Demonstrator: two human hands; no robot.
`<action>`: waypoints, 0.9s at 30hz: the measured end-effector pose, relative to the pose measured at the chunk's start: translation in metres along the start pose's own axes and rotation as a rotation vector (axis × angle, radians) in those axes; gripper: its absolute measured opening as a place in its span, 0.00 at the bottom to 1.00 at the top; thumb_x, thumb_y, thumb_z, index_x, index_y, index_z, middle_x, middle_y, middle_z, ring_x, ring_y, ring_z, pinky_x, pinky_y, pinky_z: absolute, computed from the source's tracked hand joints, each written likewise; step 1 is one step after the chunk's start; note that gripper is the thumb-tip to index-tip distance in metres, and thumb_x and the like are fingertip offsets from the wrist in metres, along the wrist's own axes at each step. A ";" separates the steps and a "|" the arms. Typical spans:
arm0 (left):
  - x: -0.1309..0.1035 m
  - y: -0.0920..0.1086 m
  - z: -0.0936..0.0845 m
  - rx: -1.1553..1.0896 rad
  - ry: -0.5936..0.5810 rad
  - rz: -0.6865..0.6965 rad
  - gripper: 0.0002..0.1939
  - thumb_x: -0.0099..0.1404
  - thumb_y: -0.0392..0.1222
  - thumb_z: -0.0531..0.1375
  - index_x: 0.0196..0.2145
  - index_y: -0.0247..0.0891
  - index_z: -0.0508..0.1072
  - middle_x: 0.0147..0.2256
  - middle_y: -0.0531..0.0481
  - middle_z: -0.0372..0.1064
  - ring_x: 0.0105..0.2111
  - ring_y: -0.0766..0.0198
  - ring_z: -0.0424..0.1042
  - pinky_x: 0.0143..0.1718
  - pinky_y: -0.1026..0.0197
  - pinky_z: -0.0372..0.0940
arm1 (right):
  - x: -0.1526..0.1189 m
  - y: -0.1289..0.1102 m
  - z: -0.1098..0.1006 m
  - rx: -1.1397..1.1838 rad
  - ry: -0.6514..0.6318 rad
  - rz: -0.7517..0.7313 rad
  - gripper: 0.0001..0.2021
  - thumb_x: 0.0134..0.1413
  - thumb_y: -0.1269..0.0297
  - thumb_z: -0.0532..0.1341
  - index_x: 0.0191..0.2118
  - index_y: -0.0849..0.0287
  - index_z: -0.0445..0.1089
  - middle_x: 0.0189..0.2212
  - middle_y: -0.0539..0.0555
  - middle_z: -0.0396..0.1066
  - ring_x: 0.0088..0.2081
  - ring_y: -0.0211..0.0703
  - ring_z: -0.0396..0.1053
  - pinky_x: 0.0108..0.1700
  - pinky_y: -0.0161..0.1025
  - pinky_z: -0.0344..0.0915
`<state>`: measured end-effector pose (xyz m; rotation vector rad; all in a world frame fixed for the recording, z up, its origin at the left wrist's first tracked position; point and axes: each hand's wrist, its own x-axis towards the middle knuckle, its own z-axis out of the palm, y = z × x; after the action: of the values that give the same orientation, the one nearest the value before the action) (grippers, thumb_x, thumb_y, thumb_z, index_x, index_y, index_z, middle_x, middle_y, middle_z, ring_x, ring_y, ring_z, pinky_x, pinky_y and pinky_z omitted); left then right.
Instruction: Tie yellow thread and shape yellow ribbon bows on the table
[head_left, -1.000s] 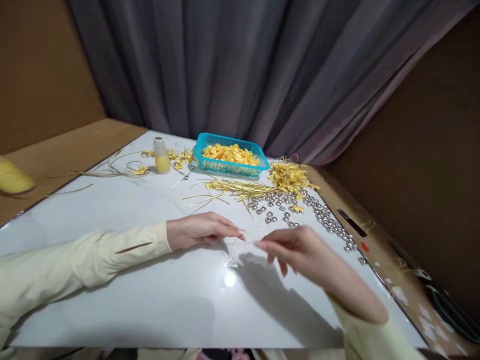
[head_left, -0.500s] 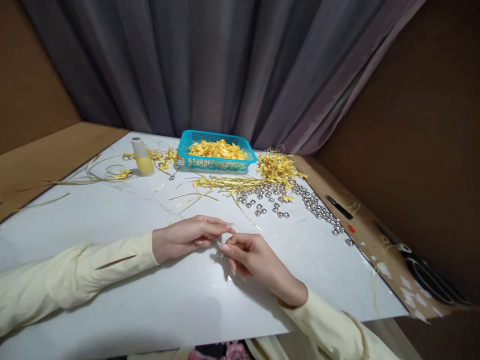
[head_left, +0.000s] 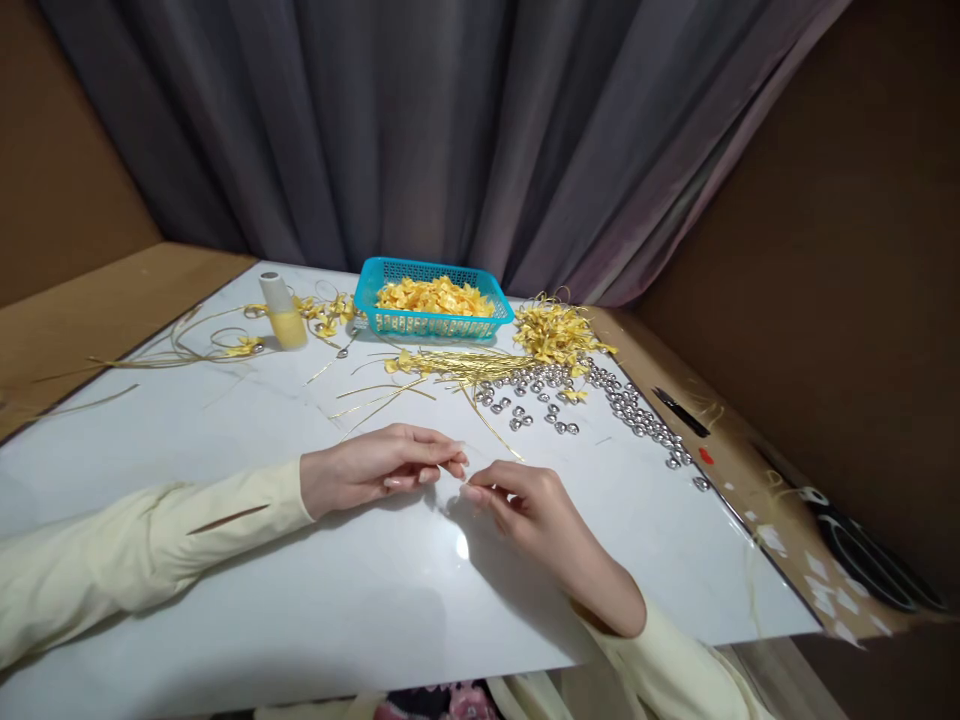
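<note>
My left hand [head_left: 390,468] is over the middle of the white tabletop [head_left: 360,610], its thumb and fingertips pinched together. Just to the right, my right hand [head_left: 525,500] has its thumb and forefinger pressed together. A thin, pale strand seems to run by the fingertips of both hands, too fine to make out clearly. Beyond the hands lie a bundle of gold wires [head_left: 472,366] and many small silver pieces [head_left: 637,412]. A heap of yellow ribbon pieces [head_left: 556,335] is at the wires' right end.
At the back stands a blue basket [head_left: 375,322] of yellow pieces, with a glue bottle [head_left: 283,315] to its left. Loose wires [head_left: 176,350] lie at the left. On the brown right edge are a black pen-like tool [head_left: 681,412], black-handled scissors [head_left: 862,555] and white scraps [head_left: 825,595].
My right hand has moved right, away from my left hand, and its fingertips are now further apart from the left ones. My left hand has shifted slightly up and left.
</note>
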<state>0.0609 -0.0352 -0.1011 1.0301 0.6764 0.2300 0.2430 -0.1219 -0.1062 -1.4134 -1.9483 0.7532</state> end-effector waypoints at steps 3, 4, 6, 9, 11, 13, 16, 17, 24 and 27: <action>0.001 0.002 -0.001 -0.008 0.024 0.001 0.19 0.50 0.51 0.69 0.27 0.31 0.73 0.19 0.58 0.58 0.16 0.77 0.45 0.15 0.68 0.37 | -0.002 0.003 -0.008 -0.055 -0.030 -0.022 0.07 0.57 0.72 0.59 0.30 0.61 0.73 0.26 0.51 0.73 0.25 0.35 0.65 0.29 0.31 0.58; 0.001 0.003 -0.002 -0.016 0.038 0.000 0.18 0.49 0.50 0.70 0.26 0.31 0.73 0.20 0.57 0.60 0.17 0.77 0.48 0.15 0.69 0.39 | -0.003 0.004 -0.012 -0.070 -0.051 -0.021 0.07 0.57 0.71 0.59 0.31 0.61 0.73 0.27 0.52 0.74 0.25 0.35 0.66 0.29 0.31 0.59; 0.001 0.004 -0.002 -0.020 0.065 -0.009 0.18 0.47 0.48 0.72 0.25 0.31 0.74 0.22 0.55 0.63 0.19 0.77 0.52 0.16 0.71 0.43 | -0.001 0.004 -0.022 -0.106 -0.054 -0.013 0.06 0.58 0.70 0.59 0.32 0.60 0.73 0.28 0.51 0.74 0.26 0.35 0.67 0.29 0.31 0.59; 0.001 0.005 -0.002 0.051 0.070 -0.017 0.17 0.48 0.48 0.71 0.26 0.30 0.75 0.23 0.53 0.66 0.20 0.76 0.54 0.17 0.71 0.46 | 0.005 0.001 -0.034 -0.217 0.067 -0.008 0.03 0.56 0.69 0.61 0.34 0.61 0.72 0.29 0.52 0.73 0.26 0.35 0.66 0.29 0.32 0.59; 0.000 0.005 -0.002 0.098 0.057 -0.015 0.16 0.50 0.49 0.70 0.26 0.30 0.76 0.24 0.52 0.68 0.19 0.76 0.54 0.17 0.71 0.47 | 0.011 -0.001 -0.036 -0.279 0.107 0.004 0.02 0.54 0.70 0.63 0.34 0.62 0.71 0.29 0.53 0.72 0.26 0.36 0.64 0.29 0.32 0.58; -0.001 0.004 -0.002 0.098 0.059 -0.007 0.16 0.51 0.49 0.69 0.26 0.31 0.76 0.23 0.52 0.67 0.19 0.76 0.55 0.17 0.71 0.48 | 0.015 -0.004 -0.034 -0.263 0.040 0.044 0.02 0.54 0.69 0.63 0.32 0.61 0.71 0.26 0.51 0.71 0.25 0.35 0.63 0.29 0.32 0.57; -0.001 0.004 -0.003 0.059 0.074 -0.003 0.16 0.51 0.49 0.69 0.25 0.31 0.75 0.22 0.54 0.65 0.20 0.75 0.57 0.18 0.72 0.50 | 0.017 -0.006 -0.028 -0.183 -0.061 0.110 0.06 0.54 0.66 0.63 0.29 0.61 0.71 0.20 0.48 0.67 0.22 0.33 0.60 0.28 0.32 0.54; -0.001 0.004 -0.003 0.049 0.072 -0.007 0.16 0.52 0.48 0.69 0.25 0.31 0.75 0.21 0.54 0.64 0.20 0.75 0.57 0.18 0.72 0.50 | 0.016 -0.006 -0.026 -0.160 -0.068 0.128 0.07 0.53 0.65 0.64 0.27 0.61 0.70 0.19 0.48 0.66 0.22 0.33 0.59 0.27 0.32 0.54; 0.001 0.001 0.000 -0.059 0.041 0.038 0.13 0.52 0.45 0.70 0.26 0.31 0.76 0.24 0.54 0.68 0.23 0.75 0.61 0.26 0.72 0.58 | 0.013 -0.006 -0.002 0.241 -0.276 0.320 0.16 0.46 0.53 0.68 0.34 0.63 0.73 0.16 0.46 0.64 0.18 0.31 0.55 0.22 0.30 0.51; 0.001 -0.001 0.001 -0.074 0.023 0.056 0.13 0.52 0.45 0.70 0.25 0.31 0.76 0.22 0.54 0.67 0.23 0.73 0.61 0.26 0.70 0.57 | 0.013 -0.007 0.005 0.392 -0.386 0.323 0.16 0.57 0.54 0.60 0.27 0.63 0.68 0.14 0.45 0.61 0.16 0.29 0.54 0.22 0.30 0.52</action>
<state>0.0616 -0.0361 -0.1021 0.9776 0.6556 0.3132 0.2315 -0.1117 -0.1019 -1.4228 -1.7174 1.5629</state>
